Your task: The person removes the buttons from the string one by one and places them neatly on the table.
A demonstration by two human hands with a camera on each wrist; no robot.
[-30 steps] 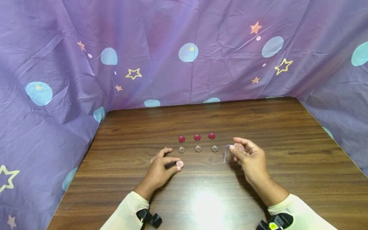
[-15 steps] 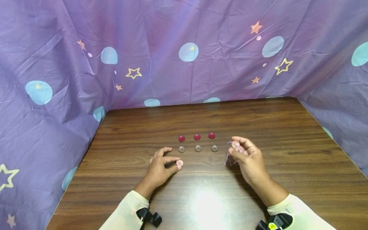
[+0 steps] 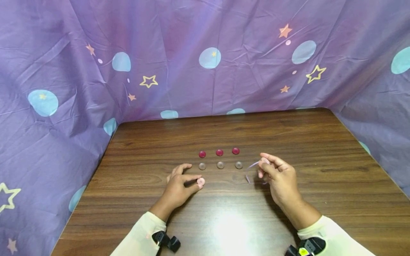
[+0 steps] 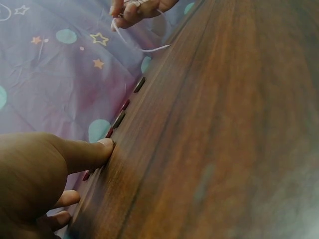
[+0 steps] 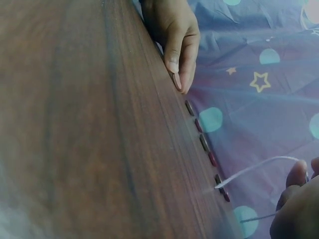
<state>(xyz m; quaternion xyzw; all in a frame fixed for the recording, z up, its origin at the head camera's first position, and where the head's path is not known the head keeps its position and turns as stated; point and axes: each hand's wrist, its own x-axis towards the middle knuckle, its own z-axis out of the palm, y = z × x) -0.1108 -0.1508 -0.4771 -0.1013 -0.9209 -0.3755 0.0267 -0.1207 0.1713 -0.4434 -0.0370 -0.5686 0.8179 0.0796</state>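
With thumb and forefinger, my left hand (image 3: pixel 178 185) pinches a pink four-hole button (image 3: pixel 200 181) by its edge, low at the tabletop. In the right wrist view that button (image 5: pixel 177 81) stands tilted under the fingertips. Raised over the table's right half, my right hand (image 3: pixel 282 177) holds pink buttons (image 3: pixel 264 161) between thumb and fingers, mostly hidden by the thumb. A thin pale purple string (image 3: pixel 253 165) trails from that hand, its loose end hanging to the left. The string (image 4: pixel 133 46) also curves below the right fingers in the left wrist view.
Three dark red buttons (image 3: pixel 219 152) lie in a row on the brown wooden table (image 3: pixel 153 142). Nearer to me is a row of three grey-brown buttons (image 3: pixel 220 165), between the hands. A purple patterned cloth (image 3: pixel 179 53) hangs behind and beside the table.
Two pink buttons in my right hand showed their faces half a second ago; that hand has turned, and its thumb now covers most of them. The string's end has swung left. My left hand stays put.
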